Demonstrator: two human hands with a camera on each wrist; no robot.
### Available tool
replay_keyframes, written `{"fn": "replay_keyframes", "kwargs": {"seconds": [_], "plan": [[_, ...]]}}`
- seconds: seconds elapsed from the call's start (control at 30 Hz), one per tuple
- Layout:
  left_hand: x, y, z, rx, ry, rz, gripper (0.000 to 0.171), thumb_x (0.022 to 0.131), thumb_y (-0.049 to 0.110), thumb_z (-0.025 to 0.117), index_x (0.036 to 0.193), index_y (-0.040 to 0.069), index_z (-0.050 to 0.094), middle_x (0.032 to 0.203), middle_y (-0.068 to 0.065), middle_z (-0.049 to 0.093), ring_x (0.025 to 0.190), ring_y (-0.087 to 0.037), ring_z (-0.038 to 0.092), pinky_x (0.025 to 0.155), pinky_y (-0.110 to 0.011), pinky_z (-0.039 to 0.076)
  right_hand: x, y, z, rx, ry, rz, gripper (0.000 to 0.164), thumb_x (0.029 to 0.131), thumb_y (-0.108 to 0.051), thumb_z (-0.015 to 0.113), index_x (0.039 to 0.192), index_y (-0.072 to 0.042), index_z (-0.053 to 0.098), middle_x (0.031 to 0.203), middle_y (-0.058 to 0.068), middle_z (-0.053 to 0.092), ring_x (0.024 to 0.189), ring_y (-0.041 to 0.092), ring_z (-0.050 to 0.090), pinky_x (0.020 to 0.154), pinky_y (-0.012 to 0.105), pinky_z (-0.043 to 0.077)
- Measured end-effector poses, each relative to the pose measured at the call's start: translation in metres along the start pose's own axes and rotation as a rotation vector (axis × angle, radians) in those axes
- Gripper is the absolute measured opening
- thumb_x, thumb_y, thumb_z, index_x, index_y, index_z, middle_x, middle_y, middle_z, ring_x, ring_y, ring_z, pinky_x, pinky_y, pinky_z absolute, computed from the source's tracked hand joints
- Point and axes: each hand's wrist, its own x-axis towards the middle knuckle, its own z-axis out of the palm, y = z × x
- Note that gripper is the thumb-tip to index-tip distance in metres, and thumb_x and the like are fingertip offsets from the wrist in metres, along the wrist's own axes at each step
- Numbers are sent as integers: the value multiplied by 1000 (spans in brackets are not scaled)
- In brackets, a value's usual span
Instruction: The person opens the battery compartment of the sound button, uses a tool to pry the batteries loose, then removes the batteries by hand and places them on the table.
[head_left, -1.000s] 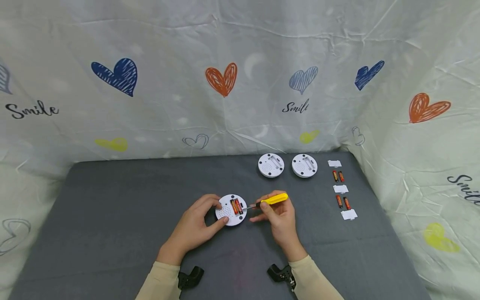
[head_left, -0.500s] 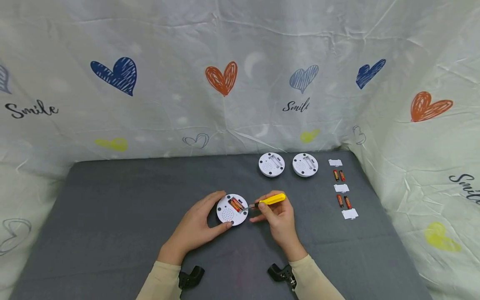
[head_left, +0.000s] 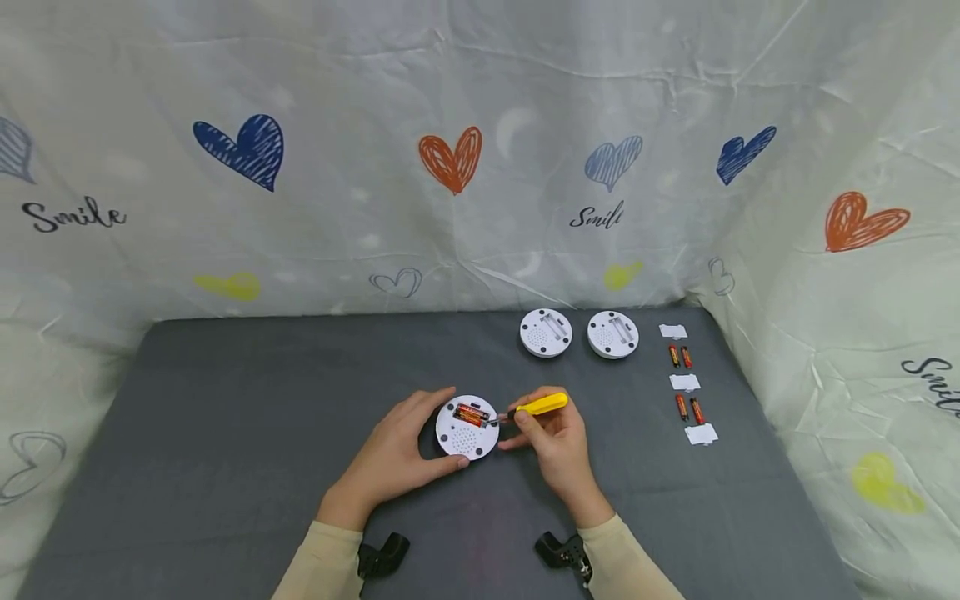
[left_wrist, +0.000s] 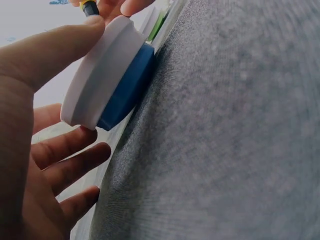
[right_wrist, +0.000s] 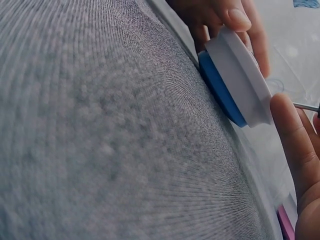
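Observation:
A round white battery device [head_left: 459,444] with a blue lower part [left_wrist: 127,90] stands on the grey cloth, its perforated face up. Two red-and-black batteries [head_left: 471,415] lie side by side in its uncovered compartment. My left hand [head_left: 397,450] holds the device by its left rim, thumb at the near edge and fingers at the far side. In my right hand [head_left: 558,442] is a yellow-handled screwdriver [head_left: 543,404], pinched near the shaft. Its tip reaches the right end of the batteries; whether it touches them is too small to tell. A right fingertip [right_wrist: 282,107] is at the device's rim.
Two similar white devices [head_left: 546,333] [head_left: 613,335] stand at the back, compartments uncovered and without batteries. Along the right side lie white battery covers [head_left: 685,382] and several loose batteries [head_left: 686,357]. A printed curtain [head_left: 337,167] hangs behind the table [head_left: 262,400].
My left hand has turned the device counterclockwise, so the batteries now lie nearly crosswise and the holes face me. The screwdriver stays at the batteries' end, shifted slightly left.

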Motion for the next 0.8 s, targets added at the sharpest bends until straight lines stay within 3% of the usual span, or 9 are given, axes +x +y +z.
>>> {"fn": "replay_keyframes", "kwargs": {"seconds": [0.23, 0.37, 0.47, 0.53, 0.67, 0.8], "plan": [[1, 1, 1, 35, -24, -13, 98, 77, 61, 96, 158, 20, 59, 124, 5, 62, 109, -15, 59, 93, -46, 55, 0, -3, 2, 12, -15, 9, 23, 107, 9, 62, 122, 15, 46, 113, 42, 57, 101, 32, 77, 64, 57, 66], [1, -1, 1, 24, -28, -16, 95, 76, 66, 95, 153, 22, 63, 121, 8, 61, 105, -13, 57, 92, -44, 54, 1, -2, 3, 14, -29, 4, 23, 106, 10, 63, 121, 15, 46, 112, 44, 56, 100, 31, 76, 64, 57, 66], [1, -2, 1, 1, -23, -19, 93, 73, 68, 96, 148, 23, 64, 125, 9, 62, 111, -14, 59, 97, -46, 55, 0, 0, 2, 8, -44, -7, 22, 106, 10, 63, 121, 15, 47, 111, 44, 56, 99, 31, 76, 64, 57, 66], [0, -2, 2, -16, -19, -21, 93, 71, 67, 97, 147, 22, 65, 130, 8, 64, 119, -18, 62, 109, -50, 52, 0, 1, 2, 1, -56, -14, 22, 106, 11, 63, 121, 15, 47, 111, 44, 56, 98, 33, 76, 64, 57, 66], [0, 0, 2, -33, -14, -26, 93, 69, 63, 101, 144, 20, 66, 134, 6, 68, 133, -24, 62, 128, -52, 35, -1, 2, 1, -24, -63, -20, 21, 105, 11, 63, 120, 13, 49, 111, 42, 57, 98, 36, 76, 64, 56, 66], [1, 1, 2, -31, -13, -37, 92, 67, 60, 103, 142, 20, 67, 134, 7, 69, 136, -26, 61, 131, -52, 31, -1, 0, 0, -31, -66, -29, 21, 106, 10, 63, 121, 13, 49, 112, 41, 57, 98, 34, 76, 64, 55, 66]]}}
